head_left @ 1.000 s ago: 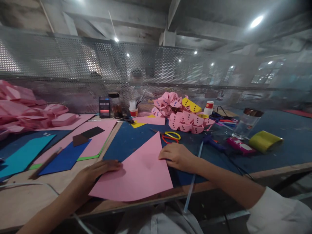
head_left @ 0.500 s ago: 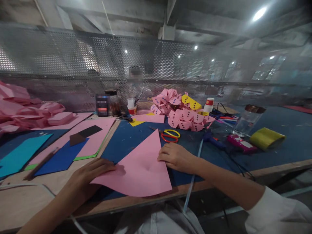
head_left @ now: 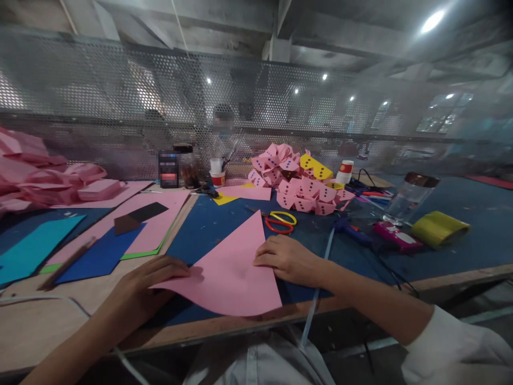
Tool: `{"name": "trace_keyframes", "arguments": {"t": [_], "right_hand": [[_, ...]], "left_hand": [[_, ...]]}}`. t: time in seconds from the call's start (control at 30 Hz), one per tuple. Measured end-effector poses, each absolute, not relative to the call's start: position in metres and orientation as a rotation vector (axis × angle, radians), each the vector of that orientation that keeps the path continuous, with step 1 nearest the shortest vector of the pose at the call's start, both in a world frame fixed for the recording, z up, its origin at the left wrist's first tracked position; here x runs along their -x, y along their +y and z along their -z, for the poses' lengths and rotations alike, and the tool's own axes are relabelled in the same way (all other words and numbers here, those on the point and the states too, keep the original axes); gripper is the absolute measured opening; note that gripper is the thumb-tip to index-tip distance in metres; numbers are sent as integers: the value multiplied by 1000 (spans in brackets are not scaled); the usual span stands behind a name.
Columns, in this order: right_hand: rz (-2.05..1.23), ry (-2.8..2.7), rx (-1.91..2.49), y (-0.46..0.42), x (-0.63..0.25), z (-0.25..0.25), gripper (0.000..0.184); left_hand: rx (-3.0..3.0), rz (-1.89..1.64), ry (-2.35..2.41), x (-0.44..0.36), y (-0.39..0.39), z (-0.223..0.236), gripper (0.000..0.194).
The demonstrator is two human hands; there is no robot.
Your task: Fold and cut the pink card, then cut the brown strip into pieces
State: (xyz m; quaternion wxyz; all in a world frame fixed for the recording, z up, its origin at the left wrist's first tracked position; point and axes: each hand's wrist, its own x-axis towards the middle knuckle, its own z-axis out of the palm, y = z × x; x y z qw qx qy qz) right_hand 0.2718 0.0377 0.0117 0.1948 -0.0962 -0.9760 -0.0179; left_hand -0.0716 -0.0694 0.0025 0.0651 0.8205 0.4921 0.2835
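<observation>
A pink paper sheet (head_left: 230,272), folded into a triangle, lies on the blue mat (head_left: 212,224) at the table's front edge. My left hand (head_left: 150,280) grips its left corner and lifts it off the mat, fingers closed on the edge. My right hand (head_left: 282,258) presses flat on the sheet's right edge, fingers together. Just beyond it lie scissors (head_left: 280,221) with red and yellow handles.
A heap of pink and yellow dotted paper pieces (head_left: 298,182) sits behind. Coloured sheets (head_left: 100,240) and a pink paper pile (head_left: 44,176) lie left. A glass jar (head_left: 409,198), yellow roll (head_left: 438,229), glue gun (head_left: 352,230) and cups stand right. A perforated metal screen (head_left: 120,107) closes the back.
My left hand has raised the sheet's left corner off the mat and drawn it slightly inward. My right hand stays pressing on the right edge.
</observation>
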Motion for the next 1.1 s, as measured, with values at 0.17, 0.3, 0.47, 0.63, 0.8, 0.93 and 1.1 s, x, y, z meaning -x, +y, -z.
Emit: {"name": "trace_keyframes", "arguments": {"t": [0.17, 0.3, 0.47, 0.63, 0.8, 0.93, 1.1], "right_hand": [[-29, -2711, 275, 40, -271, -9, 20], [-185, -2661, 314, 42, -272, -8, 16], [-379, -2622, 379, 43, -272, -10, 10], [-419, -2621, 410, 43, -272, -13, 15], [-403, -2644, 359, 44, -272, -12, 12], [-411, -2639, 344, 44, -272, -13, 9], [-449, -2645, 363, 42, -272, -17, 11]], "left_hand": [[-2464, -867, 1521, 74, -65, 1, 20], [-2424, -938, 1486, 77, -60, 4, 16], [-2320, -979, 1517, 75, -59, 0, 13], [-2271, -927, 1508, 74, -60, -4, 12], [-2315, -885, 1474, 78, -59, -5, 14], [-2324, -855, 1480, 79, -60, -7, 16], [-2291, -900, 1493, 77, -63, -7, 16]]}}
